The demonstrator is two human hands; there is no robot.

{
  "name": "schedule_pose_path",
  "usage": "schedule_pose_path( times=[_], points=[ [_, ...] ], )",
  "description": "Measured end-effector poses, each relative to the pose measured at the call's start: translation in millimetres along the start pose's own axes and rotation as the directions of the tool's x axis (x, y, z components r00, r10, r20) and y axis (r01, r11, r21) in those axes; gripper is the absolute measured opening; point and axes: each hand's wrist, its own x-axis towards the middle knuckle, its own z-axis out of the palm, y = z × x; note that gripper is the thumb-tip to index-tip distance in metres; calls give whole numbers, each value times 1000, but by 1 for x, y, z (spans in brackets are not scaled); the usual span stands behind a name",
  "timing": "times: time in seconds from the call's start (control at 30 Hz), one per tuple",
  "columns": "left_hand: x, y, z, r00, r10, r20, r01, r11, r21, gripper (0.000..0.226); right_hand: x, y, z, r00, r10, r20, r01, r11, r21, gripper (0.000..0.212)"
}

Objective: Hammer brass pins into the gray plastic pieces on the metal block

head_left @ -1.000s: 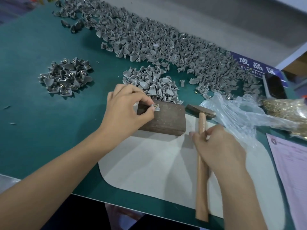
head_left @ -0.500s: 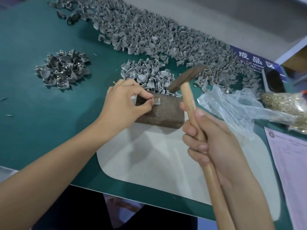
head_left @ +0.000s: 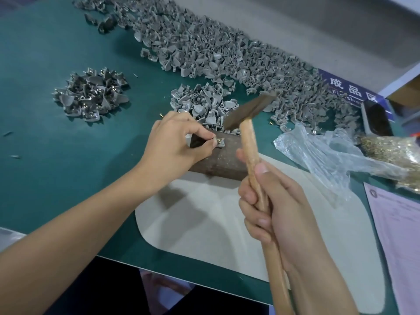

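a long heap of gray moulded plastic pieces [head_left: 227, 53] crowds the green mat [head_left: 45, 155] behind the rusty brown metal block [head_left: 218, 160]. the left hand [head_left: 175, 142] pinches a small gray plastic piece [head_left: 221, 142] with a brass pin [head_left: 218, 140] on the block. the right hand [head_left: 272, 208] grips the wooden-handled hammer [head_left: 250, 142], its dark steel head raised above. a crinkled clear plastic bag [head_left: 329, 155] lies just right.

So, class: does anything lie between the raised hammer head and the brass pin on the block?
Nothing visible does. The hammer, gripped by the right hand, hangs above the metal block. The left hand pinches the gray piece beside the brass pin, its fingertips very near the strike.
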Motion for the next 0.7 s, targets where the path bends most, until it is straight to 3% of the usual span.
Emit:
schedule_pose_path(
  times=[0.07,0.2,0.37,0.5,0.63,0.7],
  points=[
    [0,0,0,1000,16,-11,-16,1000,27,5,0,2,-3,999,34,11,-34,999,-18,27],
    [-1,0,0,996,91,-24,-88,991,96,4,-1,3,-4,999,-50,21,49,998,26,33],
    [0,1,0,996,78,-31,-75,993,97,3,3,4,-3,999,38,9,-37,996,-83,25],
    [0,0,-1,997,76,-1,-76,991,111,5,1,4,-2,998,-54,16,54,998,-43,32],
    [-1,2,-1,998,61,-15,-60,993,102,4,-2,7,-2,998,48,28,-47,998,-29,25],
    [-1,3,-1,998,64,-14,-62,991,115,4,-3,6,-3,1000,21,21,-20,999,-49,25]
  ],
)
